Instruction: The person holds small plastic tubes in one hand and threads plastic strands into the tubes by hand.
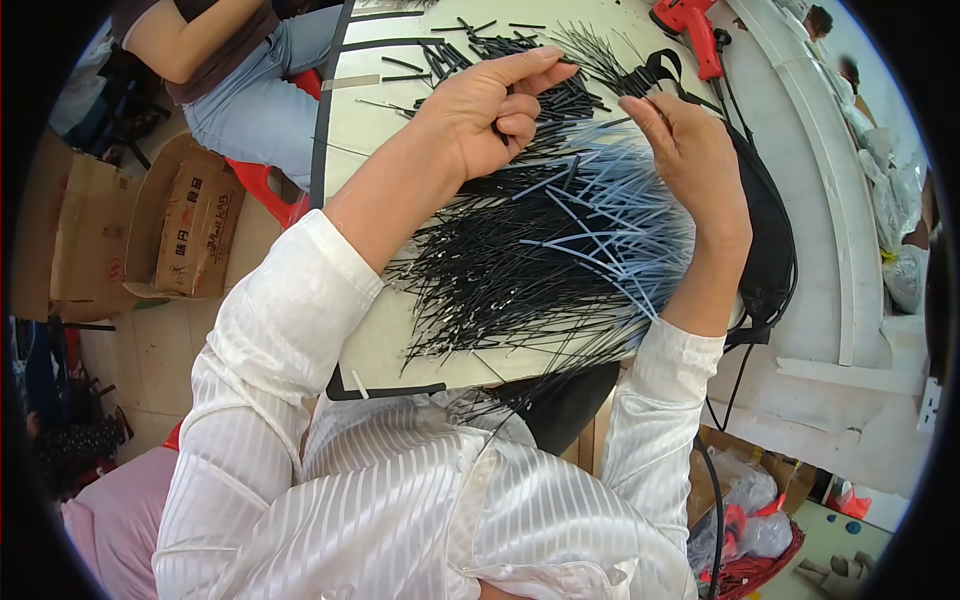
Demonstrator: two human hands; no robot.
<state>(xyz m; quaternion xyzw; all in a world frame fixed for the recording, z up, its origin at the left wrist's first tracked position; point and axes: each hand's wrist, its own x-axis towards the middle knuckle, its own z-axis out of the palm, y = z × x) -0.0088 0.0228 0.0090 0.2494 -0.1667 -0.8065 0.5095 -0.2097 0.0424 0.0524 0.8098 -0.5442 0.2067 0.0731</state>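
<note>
My left hand (495, 112) is closed above the pile of short black tubes (570, 95), thumb and forefinger pinched together. A bit of something dark shows between its curled fingers, too small to name. To the right, my right hand (695, 150) is closed in a pinch near the bundle of thin wires (605, 60); what its fingertips hold, if anything, I cannot make out. Below both hands lies a thick spread of black wires (500, 260), with light blue strands (610, 210) along its right side.
A red heat gun (692, 30) lies at the table's (385, 120) far right. Beside the wires on the right is a black bag-like item (770, 240). Another person's leg (260, 100) is at the left, with cardboard boxes (195, 220) on the floor.
</note>
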